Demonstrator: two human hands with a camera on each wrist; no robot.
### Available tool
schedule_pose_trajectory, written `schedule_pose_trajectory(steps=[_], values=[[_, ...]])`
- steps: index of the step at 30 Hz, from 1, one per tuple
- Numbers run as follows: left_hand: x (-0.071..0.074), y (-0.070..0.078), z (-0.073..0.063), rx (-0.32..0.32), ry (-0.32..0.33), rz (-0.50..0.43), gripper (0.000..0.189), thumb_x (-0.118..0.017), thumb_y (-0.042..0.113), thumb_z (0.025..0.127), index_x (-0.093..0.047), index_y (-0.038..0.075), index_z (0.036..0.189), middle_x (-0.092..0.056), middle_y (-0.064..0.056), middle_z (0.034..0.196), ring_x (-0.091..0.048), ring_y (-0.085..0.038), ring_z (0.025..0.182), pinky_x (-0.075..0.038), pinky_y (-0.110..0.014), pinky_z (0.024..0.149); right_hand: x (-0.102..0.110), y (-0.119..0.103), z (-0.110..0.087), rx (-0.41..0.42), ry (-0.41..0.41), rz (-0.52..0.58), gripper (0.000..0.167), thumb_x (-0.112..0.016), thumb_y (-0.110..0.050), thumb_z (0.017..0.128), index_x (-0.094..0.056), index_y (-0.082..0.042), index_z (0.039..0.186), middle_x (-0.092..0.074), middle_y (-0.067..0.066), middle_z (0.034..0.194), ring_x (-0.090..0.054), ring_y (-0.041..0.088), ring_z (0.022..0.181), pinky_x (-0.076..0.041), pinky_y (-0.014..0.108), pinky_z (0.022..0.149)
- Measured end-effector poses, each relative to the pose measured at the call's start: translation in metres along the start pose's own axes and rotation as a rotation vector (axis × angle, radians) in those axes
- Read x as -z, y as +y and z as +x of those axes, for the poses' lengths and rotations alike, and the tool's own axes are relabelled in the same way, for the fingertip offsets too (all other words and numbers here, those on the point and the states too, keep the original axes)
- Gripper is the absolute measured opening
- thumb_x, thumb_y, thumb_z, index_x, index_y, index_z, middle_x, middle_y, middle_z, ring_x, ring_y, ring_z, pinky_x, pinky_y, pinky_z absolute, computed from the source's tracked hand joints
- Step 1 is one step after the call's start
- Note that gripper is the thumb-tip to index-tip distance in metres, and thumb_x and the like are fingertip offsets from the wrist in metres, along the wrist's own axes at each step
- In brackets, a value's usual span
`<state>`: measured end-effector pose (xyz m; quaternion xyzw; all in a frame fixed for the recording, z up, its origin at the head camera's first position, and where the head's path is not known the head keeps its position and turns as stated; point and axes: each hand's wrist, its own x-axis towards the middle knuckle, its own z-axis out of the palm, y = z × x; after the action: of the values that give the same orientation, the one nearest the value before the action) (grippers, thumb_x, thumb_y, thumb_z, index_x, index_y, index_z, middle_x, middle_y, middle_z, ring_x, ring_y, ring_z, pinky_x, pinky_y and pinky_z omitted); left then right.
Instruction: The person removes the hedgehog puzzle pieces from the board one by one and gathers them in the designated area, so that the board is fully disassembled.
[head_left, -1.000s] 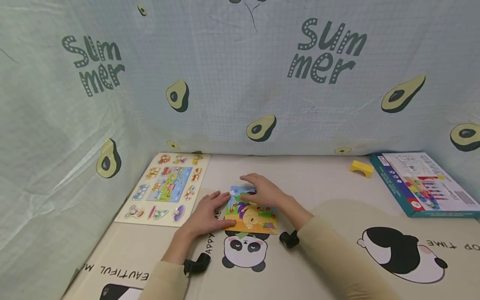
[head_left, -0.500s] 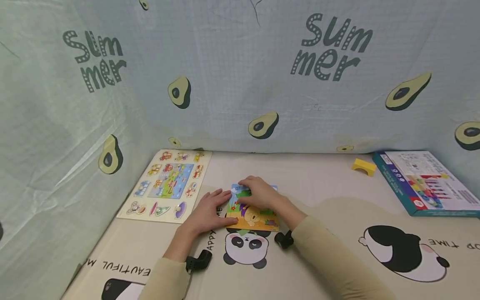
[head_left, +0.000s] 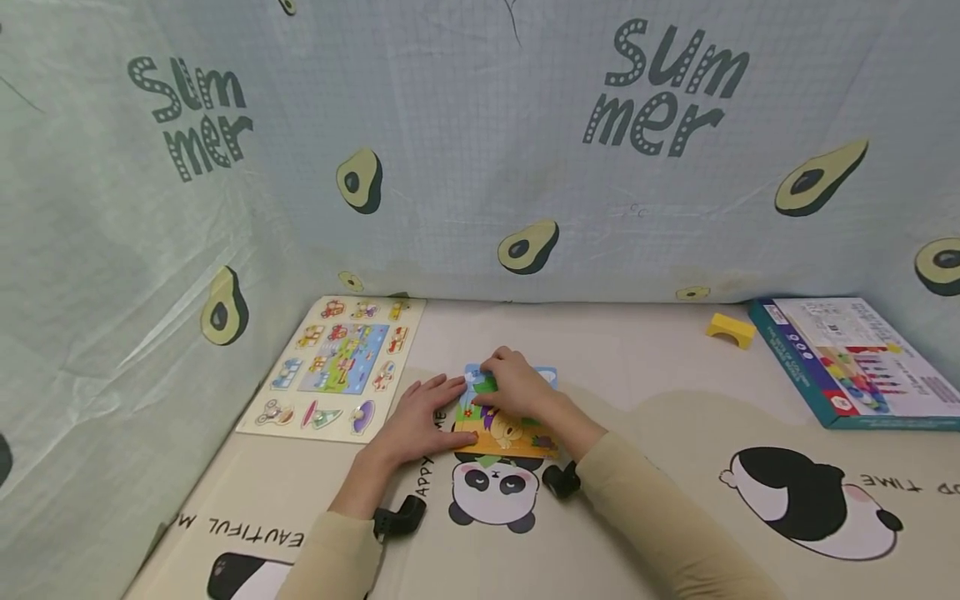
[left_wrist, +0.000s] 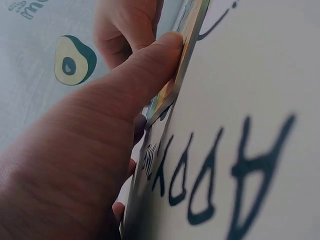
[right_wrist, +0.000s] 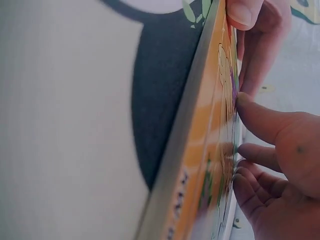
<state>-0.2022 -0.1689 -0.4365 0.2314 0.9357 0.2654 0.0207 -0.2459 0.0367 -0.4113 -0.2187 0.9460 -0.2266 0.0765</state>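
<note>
**Two-Handed Close Work**

The puzzle board (head_left: 504,432) lies on the panda-print mat (head_left: 630,508), directly beneath the right hand (head_left: 517,385) and just right of the left hand (head_left: 415,425); its long axis is hard to judge. The left's fingers are spread, thumb touching the near corner. The right's fingertips touch the board, any grip on a piece unclear; a second ago they fanned wider over its far side.

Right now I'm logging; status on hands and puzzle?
Left hand on left edge of puzzle. Right hand touching its face. Puzzle flat on mat. Only hands cover it.
</note>
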Motion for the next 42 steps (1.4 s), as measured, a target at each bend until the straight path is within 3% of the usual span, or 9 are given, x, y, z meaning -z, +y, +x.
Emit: schedule_pose_trajectory(steps=[16,26,31,35,42], values=[[-0.0003,0.0002,0.0007,-0.003,0.006,-0.015,0.085,-0.080,0.053,0.081,-0.053,0.008,0.148,-0.051,-0.007,0.150,-0.031,-0.033,0.147,-0.015,-0.057,0.120,-0.0037,-0.0008,0.0051,-0.092,0.005,0.144,0.051,-0.078,-0.028,0.091,-0.059,-0.006,0.132,-0.047,0.015,0.134,-0.048,0.028,0.116,-0.047,0.040,0.105],[0.0004,0.0014,0.0003,0.000,0.002,-0.011,0.085,-0.080,0.052,0.080,-0.052,0.009,0.148,-0.051,-0.005,0.150,-0.030,-0.032,0.147,-0.013,-0.055,0.120,-0.0050,0.0008,0.0064,-0.074,0.017,0.161,0.057,-0.079,-0.027,0.090,-0.055,-0.007,0.137,-0.046,0.016,0.135,-0.044,0.030,0.120,-0.046,0.043,0.106],[0.0002,0.0016,0.0005,0.001,0.000,-0.016,0.085,-0.080,0.053,0.081,-0.052,0.009,0.149,-0.051,-0.004,0.151,-0.029,-0.032,0.148,-0.012,-0.055,0.120,-0.0040,0.0021,0.0048,-0.048,0.055,0.173,0.048,-0.077,-0.023,0.092,-0.056,-0.010,0.133,-0.046,0.012,0.133,-0.041,0.029,0.121,-0.046,0.042,0.104],[0.0005,0.0015,0.0002,0.006,0.000,-0.021,0.085,-0.080,0.053,0.080,-0.052,0.009,0.149,-0.050,-0.004,0.151,-0.029,-0.031,0.148,-0.012,-0.054,0.121,-0.0008,0.0035,0.0041,-0.015,0.081,0.225,0.035,-0.071,-0.018,0.096,-0.058,-0.011,0.128,-0.056,0.009,0.125,-0.050,0.024,0.113,-0.048,0.040,0.102],[0.0004,0.0012,-0.0002,-0.001,0.009,-0.030,0.085,-0.081,0.052,0.080,-0.053,0.010,0.148,-0.051,-0.004,0.150,-0.029,-0.032,0.148,-0.012,-0.055,0.121,0.0034,0.0052,0.0051,0.007,0.082,0.303,0.023,-0.066,-0.015,0.100,-0.059,-0.014,0.121,-0.064,0.007,0.106,-0.059,0.021,0.089,-0.054,0.033,0.084]])
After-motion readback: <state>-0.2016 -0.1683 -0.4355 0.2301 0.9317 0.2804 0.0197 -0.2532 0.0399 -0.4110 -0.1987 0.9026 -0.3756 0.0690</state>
